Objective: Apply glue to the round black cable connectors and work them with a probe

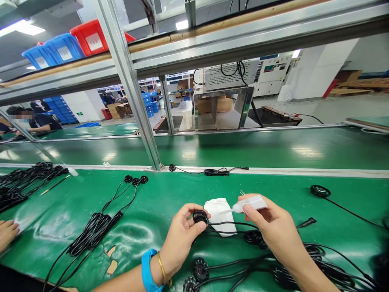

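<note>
My left hand pinches a small round black part with a black cable running off to the right. In my right hand is a small white bottle, held nearly level, its thin nozzle pointing left towards the round part without touching it. A folded white tissue lies on the green mat behind the round part. Below my hands, more round black parts and coiled black cables lie on the mat. Thin pale sticks show behind my right fingers.
Bundled cables with round ends lie left of centre, and a larger pile sits farther left near another bottle. Another person's hand rests at the left edge. A metal post rises behind the mat; a single part lies right.
</note>
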Action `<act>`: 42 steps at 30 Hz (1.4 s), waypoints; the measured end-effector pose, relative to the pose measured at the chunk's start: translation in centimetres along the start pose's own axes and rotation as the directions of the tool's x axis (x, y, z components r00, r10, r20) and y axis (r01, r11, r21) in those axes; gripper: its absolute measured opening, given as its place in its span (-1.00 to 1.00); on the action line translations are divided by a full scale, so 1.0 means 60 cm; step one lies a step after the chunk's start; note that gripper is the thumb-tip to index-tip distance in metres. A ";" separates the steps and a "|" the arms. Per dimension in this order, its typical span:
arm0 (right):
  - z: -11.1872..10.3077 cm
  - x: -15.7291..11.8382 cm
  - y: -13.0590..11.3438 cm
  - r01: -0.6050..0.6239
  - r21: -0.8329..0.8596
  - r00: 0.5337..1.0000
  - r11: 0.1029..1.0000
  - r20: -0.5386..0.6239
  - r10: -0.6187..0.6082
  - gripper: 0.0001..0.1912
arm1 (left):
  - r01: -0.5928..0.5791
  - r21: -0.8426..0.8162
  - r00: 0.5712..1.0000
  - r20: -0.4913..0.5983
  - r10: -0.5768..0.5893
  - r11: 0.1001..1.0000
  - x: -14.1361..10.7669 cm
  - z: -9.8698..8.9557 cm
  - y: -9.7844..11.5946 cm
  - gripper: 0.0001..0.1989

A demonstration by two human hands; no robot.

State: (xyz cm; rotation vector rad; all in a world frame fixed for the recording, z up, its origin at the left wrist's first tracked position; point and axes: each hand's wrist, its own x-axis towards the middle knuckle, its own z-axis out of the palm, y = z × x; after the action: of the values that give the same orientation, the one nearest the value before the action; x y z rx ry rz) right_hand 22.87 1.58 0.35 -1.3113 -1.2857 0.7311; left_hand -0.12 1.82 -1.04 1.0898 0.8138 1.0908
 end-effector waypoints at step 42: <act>-0.029 0.053 0.087 0.009 -0.374 0.948 0.928 0.298 0.111 -0.73 | 0.160 0.065 0.973 0.158 -0.168 0.985 -0.002 0.002 0.025 -0.64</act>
State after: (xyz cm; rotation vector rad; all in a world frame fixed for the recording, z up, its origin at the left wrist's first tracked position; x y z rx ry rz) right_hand 26.59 5.08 -3.43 -1.5807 -1.7158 0.7813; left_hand -0.48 1.83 0.45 1.1187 0.7903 0.8344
